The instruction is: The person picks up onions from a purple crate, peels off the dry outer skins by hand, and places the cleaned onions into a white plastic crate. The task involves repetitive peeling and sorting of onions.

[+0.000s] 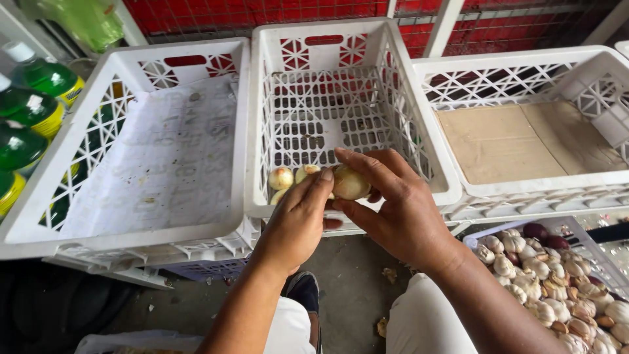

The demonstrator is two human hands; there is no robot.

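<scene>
Glossy green plastic bottles (26,111) at far left, lattice-walled white crate (98,196) lined with paper, left hand (298,219) and right hand (396,210) pinching one smooth pale round onion (350,182) above the middle crate's (262,131) front rim, peeled onions (282,177) inside, cardboard-lined crate (524,72), papery unpeeled onions (557,288) in lower-right basket

Green bottles (26,108) stand in a row at the far left — white caps, yellow label bands round their middles. Above them hangs a green plastic bag (85,23). A pale printed sheet (167,157), its writing faint grey, lines the left crate (39,196). Flat brown cardboard (517,141) — plain, creased down the middle — lines the right crate (524,190).
</scene>
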